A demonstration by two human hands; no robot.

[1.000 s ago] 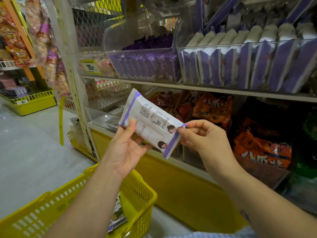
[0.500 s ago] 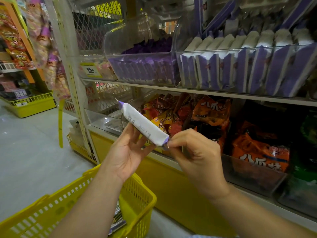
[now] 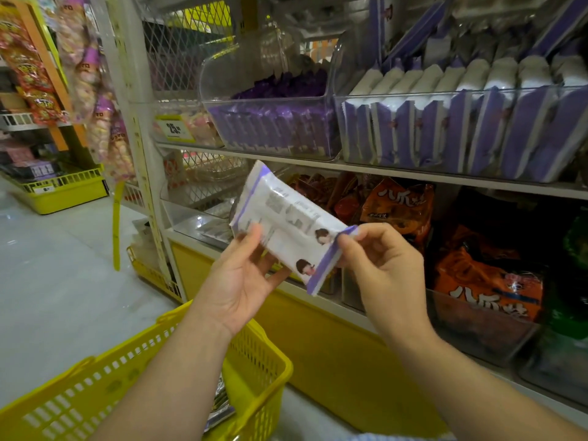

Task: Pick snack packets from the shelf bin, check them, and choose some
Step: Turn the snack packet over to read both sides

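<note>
Both hands, left hand [image 3: 237, 281] and right hand [image 3: 378, 265], pinch a flat, crinkly white-and-purple packet [image 3: 288, 226].

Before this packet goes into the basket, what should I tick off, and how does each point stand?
1. Grip on the white and purple packet: left hand holds its lower edge, right hand pinches its purple end seal. Ok.
2. Printed back turned toward the camera: ok.
3. Print readable: not ok, it is blurred.
4. Wrapper undamaged: cannot tell.
5. Yellow basket open below the left forearm: ok.
6. Room in the basket: ok as far as it shows; one dark packet lies at the bottom.
</note>
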